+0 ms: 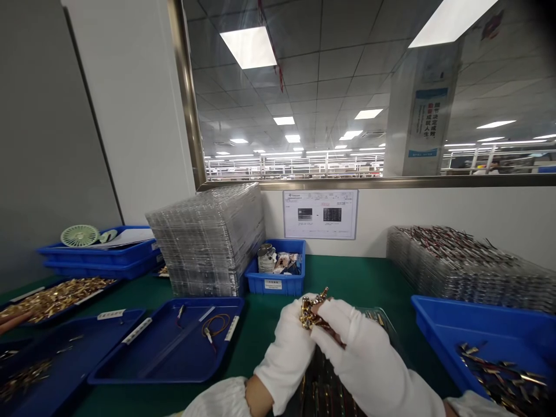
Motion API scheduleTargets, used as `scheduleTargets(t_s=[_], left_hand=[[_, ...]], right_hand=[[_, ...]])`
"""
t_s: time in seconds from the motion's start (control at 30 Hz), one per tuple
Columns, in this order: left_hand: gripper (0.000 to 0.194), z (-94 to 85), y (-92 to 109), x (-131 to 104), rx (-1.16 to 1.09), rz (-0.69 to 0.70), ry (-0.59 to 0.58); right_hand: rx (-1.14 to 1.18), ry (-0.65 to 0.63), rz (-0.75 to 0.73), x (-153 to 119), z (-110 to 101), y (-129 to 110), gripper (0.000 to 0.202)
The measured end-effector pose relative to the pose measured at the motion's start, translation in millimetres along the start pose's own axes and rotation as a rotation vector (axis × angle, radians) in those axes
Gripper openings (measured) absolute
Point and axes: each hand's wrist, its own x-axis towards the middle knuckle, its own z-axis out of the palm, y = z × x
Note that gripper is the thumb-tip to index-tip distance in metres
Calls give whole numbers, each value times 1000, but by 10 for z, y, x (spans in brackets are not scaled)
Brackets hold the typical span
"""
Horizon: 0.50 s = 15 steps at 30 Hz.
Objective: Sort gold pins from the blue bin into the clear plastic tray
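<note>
Both my hands wear white gloves and meet above the near middle of the bench. My left hand [289, 353] is closed round a bunch of small gold-coloured metal parts [309, 313] with thin dark red wires. My right hand [360, 347] presses its bare-looking fingertips against the same bunch, with reddish wires showing under them. Which single part it pinches is hidden. Beneath the hands lies a clear plastic tray [384, 318] with dark rows of slender parts, mostly covered by my gloves.
A blue bin [499, 324] with loose wired parts stands right, before stacked filled trays [417, 266]. Left are a shallow blue tray [160, 347], gold parts [65, 295] and another person's hand [15, 320]. Behind stand stacked clear trays [208, 243] and a small blue bin [278, 284].
</note>
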Motion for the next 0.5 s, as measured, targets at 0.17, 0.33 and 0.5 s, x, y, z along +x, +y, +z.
scheduleTargets(t_s=[0.17, 0.33, 0.5], left_hand=[[11, -3, -85, -1, 95, 55, 96], [19, -60, -147, 32, 362, -30, 148], [19, -130, -225, 195, 129, -115, 74]], right_hand=[[-70, 114, -165, 46, -4, 17, 28], [-59, 134, -92, 117, -104, 35, 19], [10, 121, 61, 211, -312, 17, 11]])
